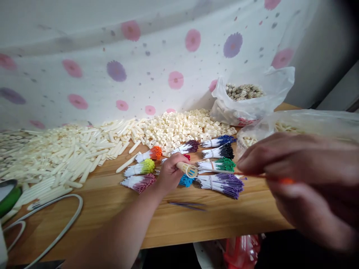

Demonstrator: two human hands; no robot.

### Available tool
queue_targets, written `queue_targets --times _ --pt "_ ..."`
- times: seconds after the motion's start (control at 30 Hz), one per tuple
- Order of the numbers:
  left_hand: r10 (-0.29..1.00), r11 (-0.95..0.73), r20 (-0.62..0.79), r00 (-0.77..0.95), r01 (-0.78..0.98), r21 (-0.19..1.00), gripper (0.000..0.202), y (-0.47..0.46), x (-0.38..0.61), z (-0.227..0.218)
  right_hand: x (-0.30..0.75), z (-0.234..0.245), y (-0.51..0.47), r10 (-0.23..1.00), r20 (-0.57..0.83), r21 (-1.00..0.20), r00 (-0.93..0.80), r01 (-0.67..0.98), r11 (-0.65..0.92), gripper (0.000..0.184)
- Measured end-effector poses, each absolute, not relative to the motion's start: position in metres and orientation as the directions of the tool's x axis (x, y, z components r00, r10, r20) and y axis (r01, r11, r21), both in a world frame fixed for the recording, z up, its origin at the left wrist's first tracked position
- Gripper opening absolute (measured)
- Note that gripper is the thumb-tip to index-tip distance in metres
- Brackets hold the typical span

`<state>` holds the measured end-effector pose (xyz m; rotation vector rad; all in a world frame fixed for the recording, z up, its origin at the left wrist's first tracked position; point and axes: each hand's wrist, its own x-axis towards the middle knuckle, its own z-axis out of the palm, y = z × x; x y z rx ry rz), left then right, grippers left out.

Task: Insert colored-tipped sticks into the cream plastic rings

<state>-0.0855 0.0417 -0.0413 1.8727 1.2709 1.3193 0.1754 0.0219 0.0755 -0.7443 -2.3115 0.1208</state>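
Fingers of left hand [169,173] wrap cream tube [183,167], slotted end toward right hand [311,183]; right fingers pinch thin orange-ended stick [254,174], blurred; tube held above colour-tipped bundles [214,183] on wooden surface [179,226]; loose dark sticks [187,205] nearer the edge; heaped cream pieces [179,129] behind; flowered sheet [151,86] beyond.

- Hanging cloth [157,48] facing me: white, dotted with pink and purple blooms, small grey flecks.
- Counter [224,220]: tan, streaked with wood grain.
- Heaped tubes [106,140]: cream.
- Held tube [183,168]: cream too.
- Held stick [252,174]: orange at one end.
- Bundled sticks [220,184]: white, their heads orange, yellow-green, dusty pink, maroon, black, green, blue, purple.
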Motion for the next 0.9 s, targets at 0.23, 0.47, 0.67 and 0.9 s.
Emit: queue_targets --times 0.23,0.47,0.67,0.9 --pt "0.862 -0.494 0.495 0.108 0.395 0.775 0.022 0.038 -0.086 -0.039 0.155 0.066 0.022 0.266 0.746 -0.120 -0.610 0.270 0.955 0.019" --pt "0.821 -0.561 0.555 0.133 0.366 0.743 0.020 0.041 -0.084 -0.038 0.136 0.053 0.033 0.139 0.807 -0.082 -0.573 0.125 0.989 0.011" --pt "0.778 -0.620 0.592 0.210 0.410 0.669 0.038 0.040 -0.089 -0.039 0.121 0.030 0.040 0.275 0.840 -0.240 -0.468 0.135 0.961 0.014" --pt "0.742 -0.632 0.652 0.154 0.484 0.605 0.043 0.036 -0.090 -0.035 0.125 0.024 0.045 0.307 0.838 -0.214 -0.451 0.245 0.946 0.011"
